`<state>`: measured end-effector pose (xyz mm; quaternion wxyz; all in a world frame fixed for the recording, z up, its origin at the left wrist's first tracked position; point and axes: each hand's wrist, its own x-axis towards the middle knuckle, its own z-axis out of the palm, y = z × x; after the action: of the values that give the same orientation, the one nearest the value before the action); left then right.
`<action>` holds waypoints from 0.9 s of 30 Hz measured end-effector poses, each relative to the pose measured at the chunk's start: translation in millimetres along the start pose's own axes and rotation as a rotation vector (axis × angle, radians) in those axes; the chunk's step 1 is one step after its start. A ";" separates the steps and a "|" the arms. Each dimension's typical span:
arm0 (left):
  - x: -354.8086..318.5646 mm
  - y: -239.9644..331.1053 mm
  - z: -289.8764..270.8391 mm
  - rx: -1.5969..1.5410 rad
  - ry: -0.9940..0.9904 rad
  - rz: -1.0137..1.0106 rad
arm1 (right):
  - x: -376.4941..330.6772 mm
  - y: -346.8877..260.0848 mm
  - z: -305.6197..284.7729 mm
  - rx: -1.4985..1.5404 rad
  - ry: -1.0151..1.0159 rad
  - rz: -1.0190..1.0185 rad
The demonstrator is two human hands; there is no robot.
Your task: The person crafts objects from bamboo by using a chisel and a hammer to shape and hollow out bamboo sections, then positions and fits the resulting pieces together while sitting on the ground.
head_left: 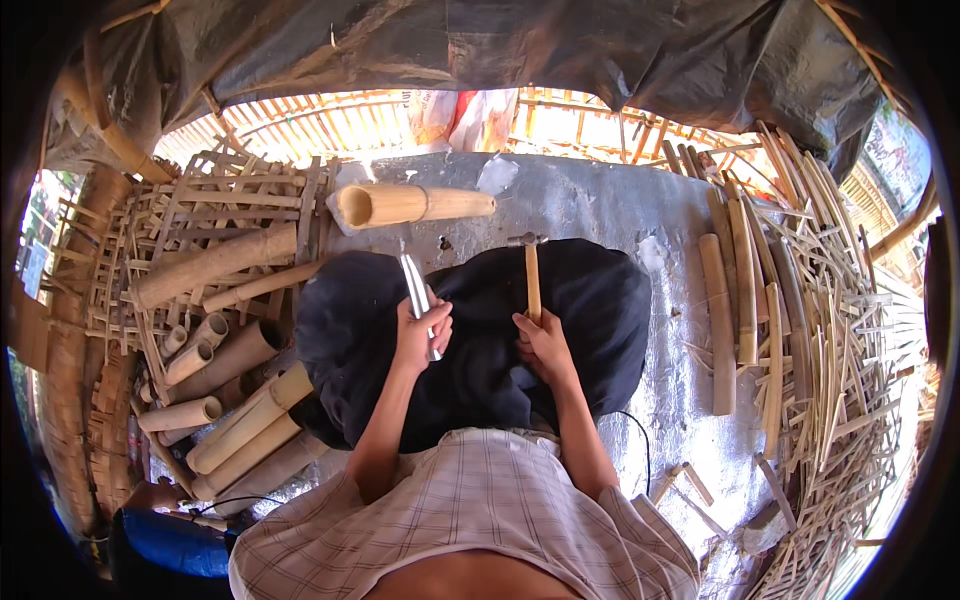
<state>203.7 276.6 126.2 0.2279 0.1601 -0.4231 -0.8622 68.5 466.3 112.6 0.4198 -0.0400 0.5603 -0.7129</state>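
Note:
My left hand (424, 332) is closed round long, shiny metal chisels (414, 282), at least two side by side, their narrow ends pointing up and away from me. In my right hand (544, 346) is a hammer (533, 278), gripped low on its wooden handle with the small metal head at the far end. Both hands are over my crossed legs in dark trousers (480, 300), apart from each other. Beyond my knees a cut bamboo tube (425, 204) lies on its side, its open end to the left and a node ring near its middle.
Bamboo tubes (235, 440) and a slatted lattice (215, 205) are piled on the left. Split bamboo strips (825, 330) heap up along the right. Dark plastic sheeting (480, 45) hangs at the far side. A grey sheet (680, 300) covers the floor; a black cable (645, 445) lies at right.

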 end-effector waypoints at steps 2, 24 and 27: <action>-6.3 -16.5 8.8 0.032 -0.003 0.062 | -14.0 -1.2 -3.4 0.062 -0.066 -0.029; 153.4 -12.3 -74.6 0.708 0.257 0.194 | 124.6 -64.7 112.7 -0.002 -0.267 -0.080; 157.8 -7.3 -65.9 0.628 0.244 0.156 | 166.9 -38.4 85.2 -0.424 -0.026 -0.582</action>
<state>99.3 153.9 68.3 0.2819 0.2916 -0.6483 -0.6444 -15.3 294.5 106.9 0.1887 -0.2931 0.6556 -0.6699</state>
